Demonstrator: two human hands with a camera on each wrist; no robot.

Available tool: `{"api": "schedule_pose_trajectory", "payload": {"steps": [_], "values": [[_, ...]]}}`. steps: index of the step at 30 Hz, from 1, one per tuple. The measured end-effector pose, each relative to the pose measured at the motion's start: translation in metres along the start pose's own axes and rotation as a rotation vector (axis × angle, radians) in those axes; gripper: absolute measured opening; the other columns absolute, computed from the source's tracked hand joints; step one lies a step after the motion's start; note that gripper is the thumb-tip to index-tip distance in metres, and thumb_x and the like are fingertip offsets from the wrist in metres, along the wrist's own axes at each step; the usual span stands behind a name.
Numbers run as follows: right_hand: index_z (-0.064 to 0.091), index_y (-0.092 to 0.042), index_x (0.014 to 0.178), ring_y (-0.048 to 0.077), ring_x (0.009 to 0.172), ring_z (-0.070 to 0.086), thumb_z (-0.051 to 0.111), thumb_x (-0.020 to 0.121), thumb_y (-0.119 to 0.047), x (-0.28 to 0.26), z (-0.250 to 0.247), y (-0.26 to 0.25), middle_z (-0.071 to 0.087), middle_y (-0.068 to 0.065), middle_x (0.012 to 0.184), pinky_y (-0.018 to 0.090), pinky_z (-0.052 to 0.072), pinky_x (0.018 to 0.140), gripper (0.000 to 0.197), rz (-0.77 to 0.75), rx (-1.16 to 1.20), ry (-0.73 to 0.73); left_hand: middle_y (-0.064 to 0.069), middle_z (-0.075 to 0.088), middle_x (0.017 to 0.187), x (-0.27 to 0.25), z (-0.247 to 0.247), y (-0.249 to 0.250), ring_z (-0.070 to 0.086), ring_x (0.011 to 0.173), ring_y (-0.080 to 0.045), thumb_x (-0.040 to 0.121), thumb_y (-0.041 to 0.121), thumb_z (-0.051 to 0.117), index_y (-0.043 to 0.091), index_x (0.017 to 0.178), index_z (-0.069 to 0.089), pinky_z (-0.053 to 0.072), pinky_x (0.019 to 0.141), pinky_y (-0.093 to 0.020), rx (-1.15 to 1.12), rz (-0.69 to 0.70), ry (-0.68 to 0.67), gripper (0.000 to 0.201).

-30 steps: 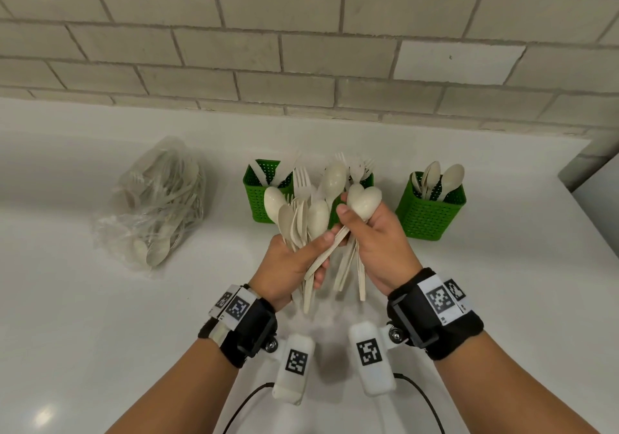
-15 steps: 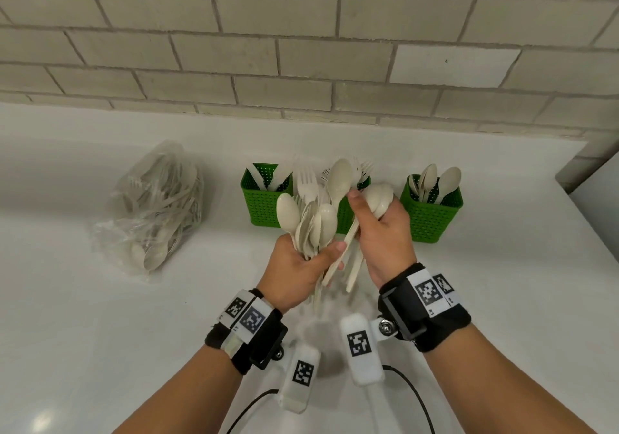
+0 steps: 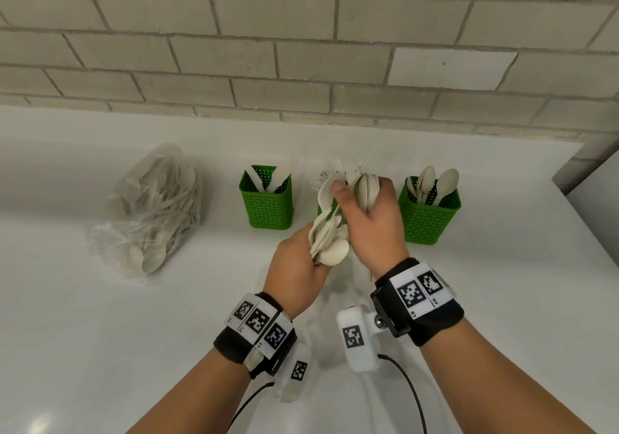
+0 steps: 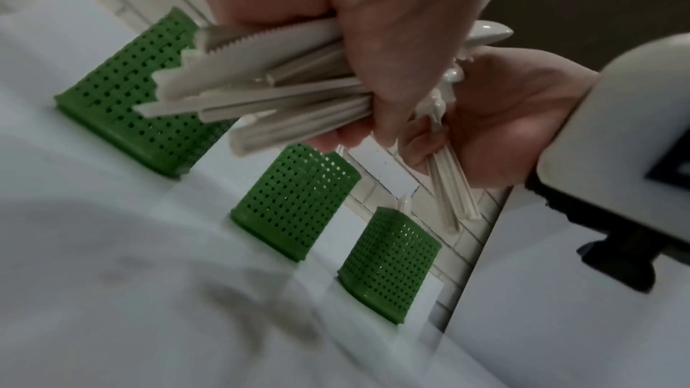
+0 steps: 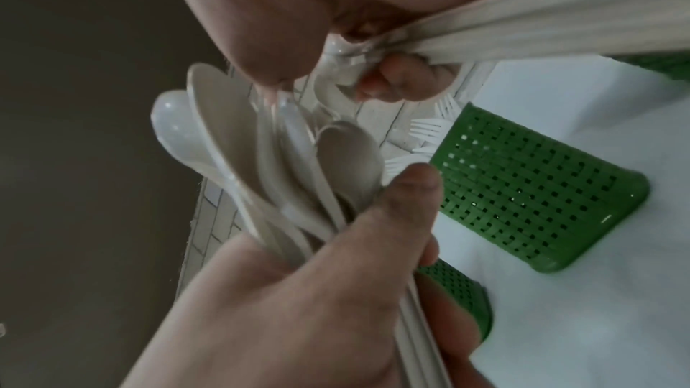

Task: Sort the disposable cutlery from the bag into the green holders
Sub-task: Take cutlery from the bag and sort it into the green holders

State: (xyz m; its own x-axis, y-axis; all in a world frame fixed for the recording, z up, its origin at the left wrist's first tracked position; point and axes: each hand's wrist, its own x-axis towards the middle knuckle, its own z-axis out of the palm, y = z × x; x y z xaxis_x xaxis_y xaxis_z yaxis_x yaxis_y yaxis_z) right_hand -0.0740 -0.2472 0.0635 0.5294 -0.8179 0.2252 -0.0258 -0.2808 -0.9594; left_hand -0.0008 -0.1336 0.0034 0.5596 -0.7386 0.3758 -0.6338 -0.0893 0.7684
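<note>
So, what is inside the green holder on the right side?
The right green holder holds several spoons standing with bowls up, leaning on its rim. Their handles and the holder's bottom are covered by its wall, so an exact count cannot be given.

**Location: Kitchen or Food-Service Counter**

A smooth white counter [image 3: 100, 333] meets a wall of pale subway tiles [image 3: 301, 48]. Three green perforated holders [image 3: 268, 210] hold disposable cutlery; a clear plastic bag [image 3: 150, 212] of cutlery lies alongside.
</note>
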Motion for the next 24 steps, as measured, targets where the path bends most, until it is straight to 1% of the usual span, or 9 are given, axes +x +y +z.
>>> {"api": "schedule_pose_trajectory", "payload": {"steps": [3, 7, 10, 12, 14, 16, 19, 21, 24], "values": [[0.054, -0.011, 0.102, 0.012, 0.080, 0.065, 0.062, 0.088, -0.049, 0.006, -0.001, 0.001, 0.066, -0.001, 0.087, 0.030, 0.052, 0.074, 0.041, 0.095, -0.006, -0.057, 0.003, 0.067, 0.087, 0.003, -0.005, -0.001, 0.057, 0.073, -0.008, 0.084, 0.019, 0.074, 0.015, 0.106, 0.062, 0.041, 0.063, -0.010, 0.075, 0.035, -0.018, 0.026], [0.056, -0.010, 0.105, 0.013, 0.088, 0.065, 0.053, 0.095, -0.044, 0.008, -0.001, -0.001, 0.067, 0.000, 0.092, 0.032, 0.050, 0.083, 0.035, 0.106, 0.006, -0.175, 0.010, 0.067, 0.094, 0.004, -0.012, -0.001, 0.062, 0.083, -0.008, 0.085, 0.031, 0.075, 0.021, 0.111, 0.060, 0.050, 0.072, -0.024, -0.031, 0.043, -0.098, 0.032], [0.060, -0.011, 0.105, 0.015, 0.090, 0.067, 0.050, 0.099, -0.035, 0.010, 0.001, 0.000, 0.070, 0.005, 0.094, 0.036, 0.051, 0.088, 0.027, 0.181, 0.131, -0.174, 0.026, 0.065, 0.086, 0.002, -0.016, 0.009, 0.061, 0.080, 0.004, 0.084, 0.036, 0.072, 0.036, 0.101, 0.056, 0.044, 0.069, -0.011, -0.178, -0.031, -0.143, 0.022], [0.062, -0.013, 0.097, 0.013, 0.084, 0.068, 0.046, 0.101, -0.033, 0.009, 0.002, 0.001, 0.070, 0.009, 0.090, 0.033, 0.053, 0.084, 0.026, 0.221, 0.206, -0.142, 0.028, 0.066, 0.075, 0.001, -0.016, 0.014, 0.060, 0.070, 0.008, 0.087, 0.028, 0.069, 0.031, 0.093, 0.058, 0.042, 0.067, -0.009, -0.300, -0.117, -0.168, 0.013], [0.057, -0.014, 0.086, 0.011, 0.066, 0.063, 0.043, 0.102, -0.032, 0.008, 0.001, 0.000, 0.063, 0.007, 0.071, 0.030, 0.053, 0.068, 0.028, 0.227, 0.260, -0.096, 0.016, 0.065, 0.060, -0.001, -0.017, 0.016, 0.059, 0.056, 0.002, 0.091, 0.019, 0.065, 0.020, 0.079, 0.060, 0.045, 0.060, -0.015, -0.433, -0.214, -0.171, 0.013], [0.053, -0.014, 0.084, 0.014, 0.055, 0.059, 0.045, 0.102, -0.029, 0.011, -0.003, -0.001, 0.056, 0.001, 0.063, 0.035, 0.052, 0.062, 0.025, 0.208, 0.325, -0.039, 0.002, 0.064, 0.060, -0.001, -0.020, 0.017, 0.057, 0.049, -0.012, 0.092, 0.016, 0.064, 0.007, 0.074, 0.062, 0.049, 0.052, -0.027, -0.579, -0.310, -0.166, 0.021], [0.048, -0.012, 0.087, 0.019, 0.049, 0.059, 0.058, 0.097, -0.019, 0.016, -0.014, 0.003, 0.055, -0.004, 0.060, 0.045, 0.053, 0.061, 0.015, 0.084, 0.371, 0.051, -0.011, 0.072, 0.080, 0.001, -0.024, 0.016, 0.063, 0.056, -0.020, 0.087, 0.010, 0.064, 0.008, 0.079, 0.067, 0.054, 0.052, -0.031, -0.833, -0.416, -0.146, 0.009], [0.046, -0.014, 0.087, 0.019, 0.049, 0.060, 0.064, 0.092, -0.012, 0.015, -0.018, 0.007, 0.058, -0.005, 0.058, 0.040, 0.052, 0.057, 0.019, -0.014, 0.340, 0.081, -0.017, 0.073, 0.092, 0.002, -0.025, 0.015, 0.068, 0.064, -0.022, 0.086, 0.006, 0.062, 0.005, 0.086, 0.064, 0.057, 0.056, -0.031, -0.968, -0.501, -0.174, 0.002], [0.047, -0.016, 0.088, 0.023, 0.051, 0.060, 0.066, 0.090, -0.007, 0.012, -0.021, 0.008, 0.060, -0.002, 0.062, 0.036, 0.051, 0.056, 0.021, -0.079, 0.336, 0.123, -0.019, 0.073, 0.102, -0.001, -0.022, 0.007, 0.073, 0.078, -0.026, 0.088, 0.002, 0.059, 0.003, 0.094, 0.061, 0.060, 0.064, -0.032, -1.037, -0.595, -0.189, 0.007]]}}
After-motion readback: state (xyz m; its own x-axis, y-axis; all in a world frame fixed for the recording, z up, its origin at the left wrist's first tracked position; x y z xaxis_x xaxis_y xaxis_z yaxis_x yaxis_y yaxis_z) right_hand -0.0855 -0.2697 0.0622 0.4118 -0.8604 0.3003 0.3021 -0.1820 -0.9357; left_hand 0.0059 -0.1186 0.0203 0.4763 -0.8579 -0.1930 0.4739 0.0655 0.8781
